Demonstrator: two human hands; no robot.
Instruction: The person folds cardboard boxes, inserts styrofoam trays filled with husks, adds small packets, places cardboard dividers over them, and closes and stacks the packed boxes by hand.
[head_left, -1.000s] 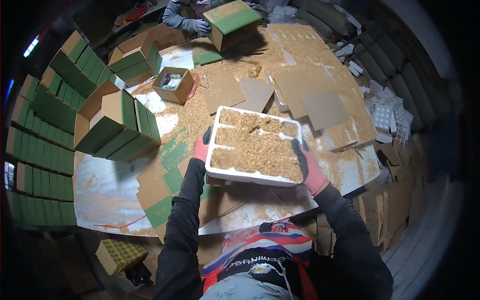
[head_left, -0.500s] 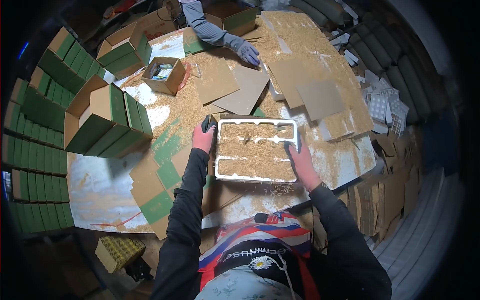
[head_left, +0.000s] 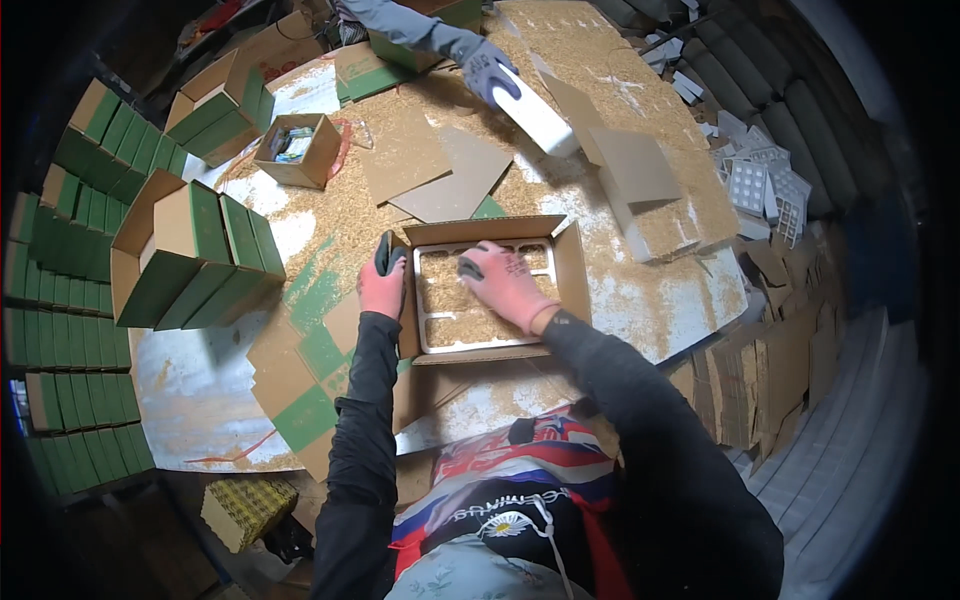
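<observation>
An open brown cardboard box [head_left: 572,275] stands in front of me on the table. Inside it lies a white foam tray [head_left: 419,300], its hollows covered with tan husks [head_left: 450,298]. My left hand [head_left: 383,285], in a pink glove with dark fingertips, grips the box's left wall. Over the tray, my right hand [head_left: 508,287], gloved the same way, has its fingers bent down at the husks; whatever is between them is hidden. Across the table, another person's gloved hand [head_left: 490,77] holds a white foam block [head_left: 538,118].
Flat cardboard sheets [head_left: 465,180] lie beyond the box. Green-and-brown boxes [head_left: 195,245] stand at left, beside stacked green cartons [head_left: 85,395]. A small box of packets [head_left: 297,150] sits farther back. White trays [head_left: 765,190] are heaped at right, near folded cardboard [head_left: 740,400].
The foam tray has gone down into the box. My right hand has left the tray's right edge and moved over the husks. The other person's hand has lifted the white block.
</observation>
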